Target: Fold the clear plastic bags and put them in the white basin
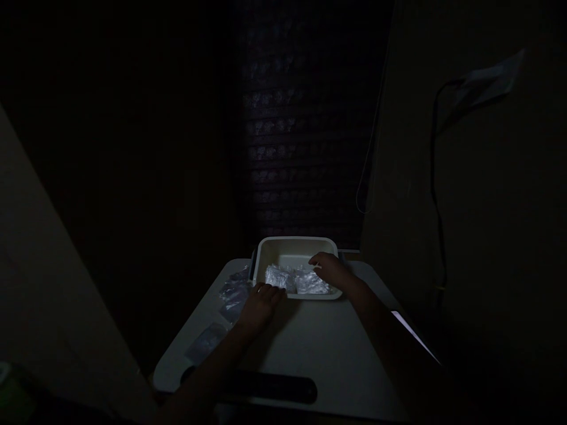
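Observation:
In a dim room, a white basin (pixel 295 241) stands at the far end of a small white table (pixel 328 336). Shiny clear plastic packets lie inside it, a left stack (pixel 279 277) and a right stack (pixel 311 282). My left hand (pixel 261 304) is at the basin's front left, its fingers curled over the rim beside the left stack. Over the right stack reaches my right hand (pixel 330 268), thumb and fingers a little apart, with nothing visible between them. Loose clear plastic packets (pixel 233 298) lie on the table left of the basin, and another packet (pixel 207 342) lies nearer me.
A long dark slot or bar (pixel 274 386) runs along the table's near edge. To the right is a thin bright strip (pixel 415 336). A dark cable (pixel 434 177) hangs along the right wall, and a slatted dark blind (pixel 274 141) rises behind the table.

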Motion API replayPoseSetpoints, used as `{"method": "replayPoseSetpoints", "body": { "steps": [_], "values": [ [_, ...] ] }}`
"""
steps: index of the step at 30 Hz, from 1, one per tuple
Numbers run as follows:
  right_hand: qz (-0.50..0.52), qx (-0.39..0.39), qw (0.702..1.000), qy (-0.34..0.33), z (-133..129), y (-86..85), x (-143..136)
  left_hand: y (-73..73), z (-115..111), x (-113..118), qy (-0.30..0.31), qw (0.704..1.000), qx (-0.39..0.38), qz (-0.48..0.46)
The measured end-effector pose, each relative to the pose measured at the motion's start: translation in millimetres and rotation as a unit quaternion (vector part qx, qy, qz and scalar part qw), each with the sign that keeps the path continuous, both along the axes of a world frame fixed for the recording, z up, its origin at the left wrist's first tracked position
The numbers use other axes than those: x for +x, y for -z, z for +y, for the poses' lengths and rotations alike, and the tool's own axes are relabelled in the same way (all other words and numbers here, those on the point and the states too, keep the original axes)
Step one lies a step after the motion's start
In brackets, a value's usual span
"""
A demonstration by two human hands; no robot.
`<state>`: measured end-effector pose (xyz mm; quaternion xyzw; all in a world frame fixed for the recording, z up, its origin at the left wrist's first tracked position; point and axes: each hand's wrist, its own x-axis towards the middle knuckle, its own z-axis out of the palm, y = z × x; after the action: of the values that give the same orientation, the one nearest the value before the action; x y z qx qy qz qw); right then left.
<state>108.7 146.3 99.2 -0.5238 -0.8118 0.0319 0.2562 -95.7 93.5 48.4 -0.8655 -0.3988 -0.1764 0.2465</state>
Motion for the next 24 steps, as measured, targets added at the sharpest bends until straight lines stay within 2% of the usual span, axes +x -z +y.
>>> {"method": "replayPoseSetpoints", "body": {
  "steps": [3, 9, 14, 18, 24],
  "values": [
    [0.008, 0.021, 1.000, -0.008, -1.8, -1.6, 5.6, -2.3, 2.7, 0.3, -0.002, 1.000, -0.006, -0.010],
    [0.023, 0.010, 1.000, 0.014, -6.9, -1.9, 19.0, -3.6, 12.2, 6.8, -0.039, 0.998, -0.003, -0.042],
    [0.036, -0.033, 0.999, -0.025, -8.5, 2.1, 15.7, 0.7, 18.7, 18.5, -0.102, 0.993, -0.005, -0.063],
    [0.043, -0.020, 0.999, -0.023, 0.9, 8.6, 11.1, 3.0, 20.4, 24.5, -0.118, 0.989, -0.040, -0.076],
    [0.056, -0.014, 0.998, -0.021, 14.0, 15.5, 13.1, 8.3, 20.7, 8.4, -0.111, 0.987, -0.056, -0.101]
  ]
}}
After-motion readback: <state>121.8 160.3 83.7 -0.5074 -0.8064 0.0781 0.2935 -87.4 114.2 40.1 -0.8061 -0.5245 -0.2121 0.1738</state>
